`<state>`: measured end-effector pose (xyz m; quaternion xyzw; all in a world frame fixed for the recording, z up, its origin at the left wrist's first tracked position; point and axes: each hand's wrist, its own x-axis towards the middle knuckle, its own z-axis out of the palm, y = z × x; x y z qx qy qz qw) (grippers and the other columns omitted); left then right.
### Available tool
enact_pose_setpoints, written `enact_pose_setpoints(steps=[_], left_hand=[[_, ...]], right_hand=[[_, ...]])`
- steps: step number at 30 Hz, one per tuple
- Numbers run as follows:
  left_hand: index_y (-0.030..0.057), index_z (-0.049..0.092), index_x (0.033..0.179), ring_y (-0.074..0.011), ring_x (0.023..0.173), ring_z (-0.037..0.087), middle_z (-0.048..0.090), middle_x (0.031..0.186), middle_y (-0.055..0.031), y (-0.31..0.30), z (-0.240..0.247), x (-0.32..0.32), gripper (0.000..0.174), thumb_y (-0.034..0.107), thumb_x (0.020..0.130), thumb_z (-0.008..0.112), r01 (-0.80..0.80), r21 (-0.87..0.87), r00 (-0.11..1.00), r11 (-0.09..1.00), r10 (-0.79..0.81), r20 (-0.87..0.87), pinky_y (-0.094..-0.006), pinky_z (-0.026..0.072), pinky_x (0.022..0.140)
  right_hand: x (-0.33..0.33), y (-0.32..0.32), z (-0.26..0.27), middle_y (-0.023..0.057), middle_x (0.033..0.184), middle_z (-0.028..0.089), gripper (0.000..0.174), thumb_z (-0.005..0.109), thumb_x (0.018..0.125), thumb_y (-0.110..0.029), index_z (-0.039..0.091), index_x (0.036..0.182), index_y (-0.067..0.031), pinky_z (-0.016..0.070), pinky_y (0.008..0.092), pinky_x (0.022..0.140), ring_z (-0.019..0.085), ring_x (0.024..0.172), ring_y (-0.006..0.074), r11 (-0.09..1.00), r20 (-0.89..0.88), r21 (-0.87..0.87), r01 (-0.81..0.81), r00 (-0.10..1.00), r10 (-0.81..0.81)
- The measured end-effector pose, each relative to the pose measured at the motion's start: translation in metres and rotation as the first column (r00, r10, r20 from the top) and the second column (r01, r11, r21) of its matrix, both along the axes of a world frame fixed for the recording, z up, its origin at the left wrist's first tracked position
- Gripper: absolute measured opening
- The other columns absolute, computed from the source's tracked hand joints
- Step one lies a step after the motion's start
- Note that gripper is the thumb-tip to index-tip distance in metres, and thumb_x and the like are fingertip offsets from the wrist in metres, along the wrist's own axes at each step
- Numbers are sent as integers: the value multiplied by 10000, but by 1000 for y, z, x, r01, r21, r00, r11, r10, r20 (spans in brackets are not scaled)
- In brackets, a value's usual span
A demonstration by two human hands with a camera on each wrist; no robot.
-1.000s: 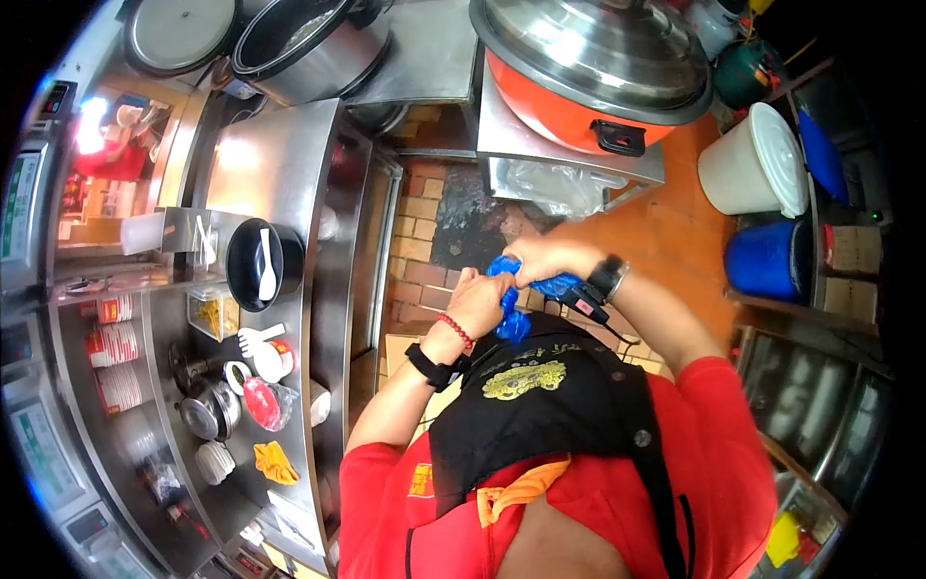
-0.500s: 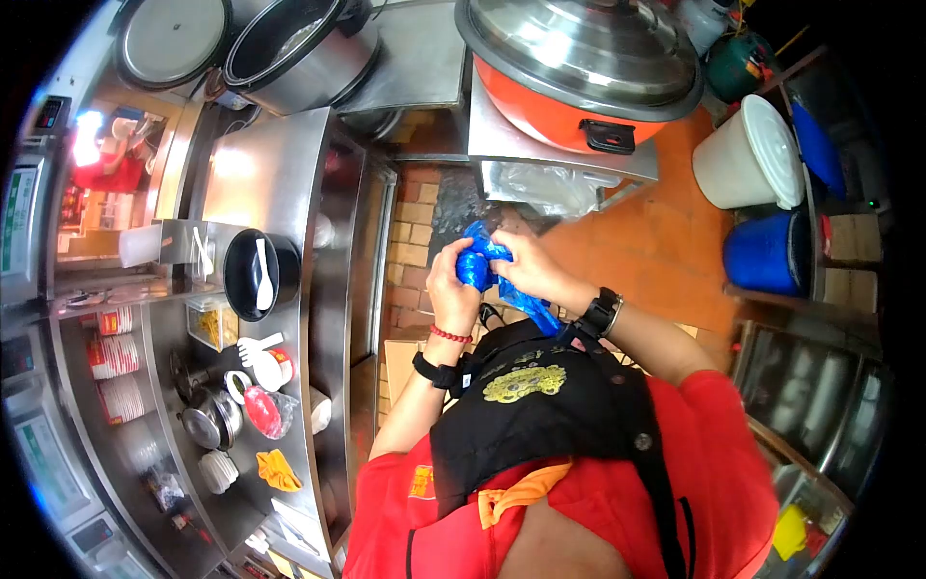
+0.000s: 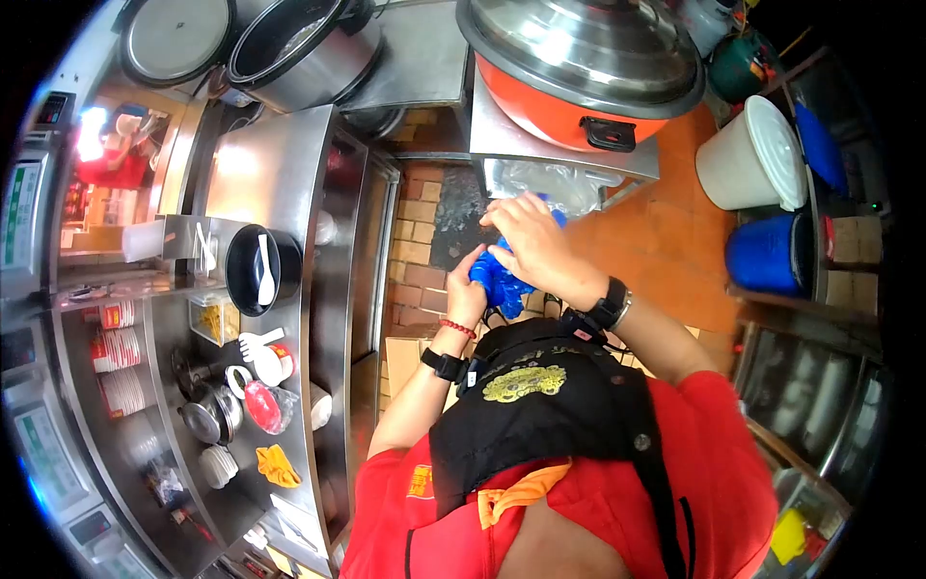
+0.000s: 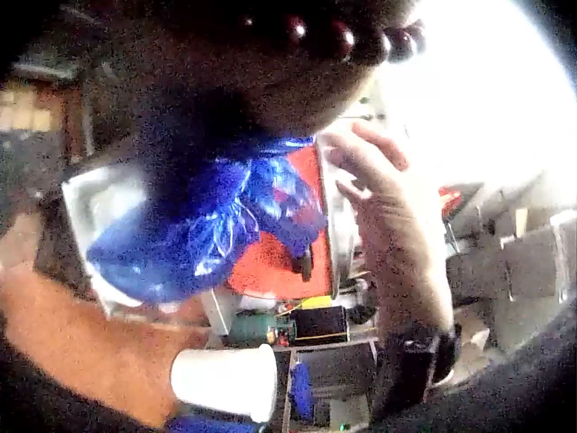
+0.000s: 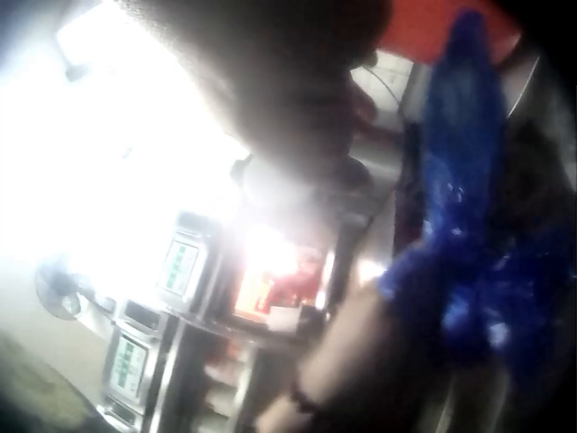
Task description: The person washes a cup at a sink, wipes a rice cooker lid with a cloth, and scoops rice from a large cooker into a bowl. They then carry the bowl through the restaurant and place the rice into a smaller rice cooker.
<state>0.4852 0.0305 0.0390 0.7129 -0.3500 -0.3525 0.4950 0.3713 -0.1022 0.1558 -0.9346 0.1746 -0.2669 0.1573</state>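
A crumpled blue plastic bag (image 3: 502,282) is held in front of the apron, over the tiled floor. My left hand (image 3: 467,289) grips its gathered part with the thumb alongside. In the left wrist view the bag (image 4: 171,257) spreads out below that hand, thin and shiny. My right hand (image 3: 535,241) is over the bag with its fingers extended, partly covering it from above. From the left wrist, the right hand (image 4: 397,216) appears apart from the plastic with loosely bent fingers. The right wrist view shows a long upright end of the bag (image 5: 464,135).
A large orange cooker (image 3: 550,106) with a steel lid stands on a metal stand ahead. At left, a steel counter (image 3: 260,164) holds a black pot (image 3: 260,280) with a white spoon. A white bucket (image 3: 743,164) and a blue drum (image 3: 767,256) stand at right.
Both hands worked on the bag earlier, the right pulling an end toward the body. Now the right hand has come off, moved forward and opened over the bag; the left keeps its grip.
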Motion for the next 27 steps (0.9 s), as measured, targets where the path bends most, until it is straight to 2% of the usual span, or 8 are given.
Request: enact_pose_setpoints(steps=[3, 4, 6, 11, 18, 22, 24, 27], left_hand=[[-16, 526, 1259, -165, 909, 630, 666, 1027, -123, 0, -9, -1, 388, -43, 877, 466, -220, 46, 917, 974, 223, -331, -298, 523, 815], [-11, 552, 1211, -158, 889, 628, 660, 1010, -121, -2, -8, -2, 345, -44, 878, 469, -330, 70, 821, 941, 323, -471, -287, 527, 796], [5, 508, 1186, -144, 837, 612, 624, 1015, -99, -13, 17, -6, 278, -14, 913, 463, -356, 83, 828, 931, 355, -433, -280, 535, 728], [30, 519, 1100, -123, 786, 582, 608, 944, -61, -21, 34, -8, 189, 9, 917, 475, -429, 129, 665, 894, 409, -624, -255, 500, 644], [25, 584, 949, -94, 720, 566, 614, 874, -29, -22, 20, -14, 115, -52, 889, 523, -470, -51, 713, 881, 345, -610, -229, 477, 610], [-26, 587, 1150, -124, 831, 624, 646, 1007, -79, -29, 34, -15, 312, -118, 853, 557, -504, -73, 768, 861, 408, -493, -255, 533, 724], [-35, 482, 1323, -143, 937, 621, 621, 1128, -108, -28, 39, -12, 499, -137, 842, 566, -462, -72, 770, 884, 359, -528, -269, 528, 822], [-26, 282, 1455, -140, 1051, 575, 555, 1257, -116, -25, 45, -4, 665, -88, 865, 581, -211, -127, 745, 969, 75, -662, -265, 473, 927]], right_hand=[[-3, 13, 1, 87, 845, 583, 172, 681, 756, -62, 560, 879, -55, 483, 370, 650, 600, 768, 261, 925, 105, 348, -154, 987, 125], [-5, 20, -8, 92, 809, 593, 176, 687, 766, -55, 561, 889, -41, 492, 344, 597, 603, 675, 212, 744, 91, 637, -199, 979, 184], [-3, 31, -38, 90, 796, 593, 243, 723, 739, -65, 570, 924, -28, 502, 329, 587, 592, 643, 176, 603, -12, 791, -104, 983, 185], [5, 23, -63, 111, 813, 594, 321, 745, 694, -76, 583, 964, -14, 511, 325, 643, 599, 709, 215, 735, 47, 671, -100, 995, 93], [17, 16, -83, 122, 766, 585, 177, 685, 712, -62, 590, 844, 8, 472, 334, 581, 584, 638, 214, 771, -15, 634, 64, 997, -70], [19, 8, -90, 113, 701, 593, 160, 677, 713, -47, 592, 836, 10, 432, 318, 521, 557, 574, 176, 723, 48, 685, 93, 984, -171], [16, 1, -100, 172, 764, 642, 186, 677, 713, -87, 607, 865, -5, 497, 389, 610, 639, 670, 328, 741, 85, 666, 87, 978, -191], [6, -12, -106, 145, 741, 648, 159, 687, 715, -88, 638, 850, -20, 493, 359, 584, 630, 622, 255, 686, 1, 718, 119, 985, -171]])
